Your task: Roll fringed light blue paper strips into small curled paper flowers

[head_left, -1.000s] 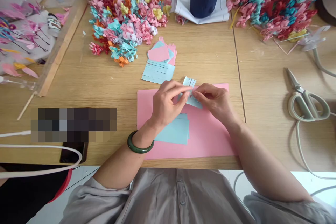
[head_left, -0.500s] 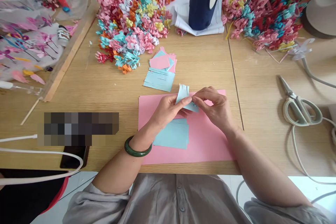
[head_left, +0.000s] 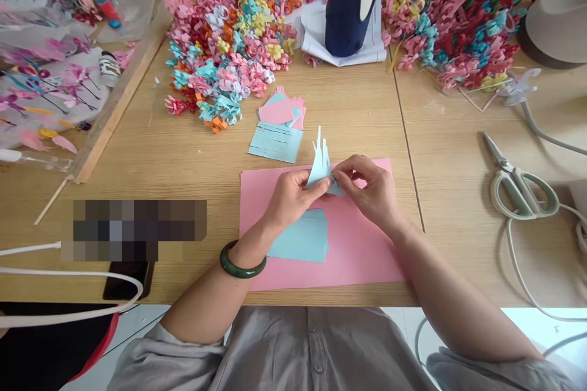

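Light blue fringed paper [head_left: 320,170], cut into strips along its upper edge, stands up between my hands. My left hand [head_left: 291,198] is closed on it, thumb across its lower part. My right hand [head_left: 367,186] pinches at the paper's right side with thumb and forefinger; the exact bit between those fingertips is too small to make out. Both hands are above a pink sheet [head_left: 362,256]. On that sheet, beneath my left hand, lies a stack of light blue paper [head_left: 300,238], partly covered by the hand.
Slit blue paper [head_left: 275,143] and small pink cards [head_left: 276,111] lie ahead. Behind are curled paper flowers [head_left: 238,43] and a dark blue bottle [head_left: 351,12]. Scissors [head_left: 523,186] rest at right, beside a white cable. A wooden strip [head_left: 119,91] and dark phone [head_left: 128,280] are at left.
The fringed paper now stands taller and more upright, its strips spread apart. My hands have stayed close together. The whole view has shifted slightly.
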A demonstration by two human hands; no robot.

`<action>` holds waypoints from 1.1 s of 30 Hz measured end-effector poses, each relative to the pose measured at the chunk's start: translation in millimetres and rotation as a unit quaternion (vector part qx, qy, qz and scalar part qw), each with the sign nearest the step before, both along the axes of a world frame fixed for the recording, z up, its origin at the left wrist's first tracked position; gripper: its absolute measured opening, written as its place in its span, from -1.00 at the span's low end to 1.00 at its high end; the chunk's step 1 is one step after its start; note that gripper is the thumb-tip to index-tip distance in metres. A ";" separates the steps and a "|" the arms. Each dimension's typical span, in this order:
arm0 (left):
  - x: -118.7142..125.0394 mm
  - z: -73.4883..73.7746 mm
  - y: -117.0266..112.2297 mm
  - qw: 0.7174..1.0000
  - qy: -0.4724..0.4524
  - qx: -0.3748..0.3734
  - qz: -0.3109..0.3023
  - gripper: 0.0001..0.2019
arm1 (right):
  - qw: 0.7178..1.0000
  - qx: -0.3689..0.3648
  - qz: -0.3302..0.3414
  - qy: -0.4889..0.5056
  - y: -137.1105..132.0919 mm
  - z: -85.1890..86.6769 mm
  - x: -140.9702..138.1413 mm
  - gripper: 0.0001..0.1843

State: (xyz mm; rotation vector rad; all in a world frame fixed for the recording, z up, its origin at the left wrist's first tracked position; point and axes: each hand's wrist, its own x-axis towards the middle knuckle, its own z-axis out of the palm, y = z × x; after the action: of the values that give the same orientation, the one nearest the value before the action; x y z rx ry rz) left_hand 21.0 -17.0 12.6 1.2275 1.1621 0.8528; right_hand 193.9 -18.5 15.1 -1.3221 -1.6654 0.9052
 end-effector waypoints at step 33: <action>4.8 -4.0 -2.1 0.998 -0.052 -0.045 0.018 -0.67 | 0.999 0.039 -0.008 -0.026 -1.0 0.4 -0.2 -0.87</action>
State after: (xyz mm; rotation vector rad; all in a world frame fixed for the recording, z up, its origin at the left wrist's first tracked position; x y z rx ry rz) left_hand 25.8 -19.1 8.7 1.0800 1.1301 0.8725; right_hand 193.7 -19.6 15.5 -1.3145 -1.7100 0.7940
